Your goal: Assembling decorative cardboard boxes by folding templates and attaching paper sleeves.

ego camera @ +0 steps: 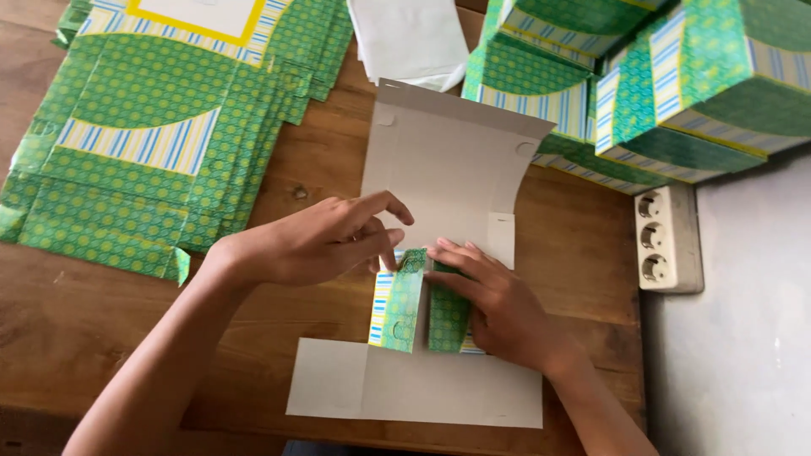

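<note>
a flat box blank lies grey side up near the middle of the table, its near panel reaching the table's front edge. two green patterned flaps are folded up and inward at its middle. the left hand rests over the left flap, fingers bent, thumb and forefinger pinching the flap's top edge. the right hand lies flat on the right flap, fingers stretched and pressing it down toward the left one; the fingertips of both hands nearly meet.

a stack of flat blanks, green with blue and yellow stripes, covers the table's far left corner. white paper lies at the far edge, just behind the blank. folded boxes are piled at the far right corner. a white power strip sits at the table's right edge, beside a grey floor
</note>
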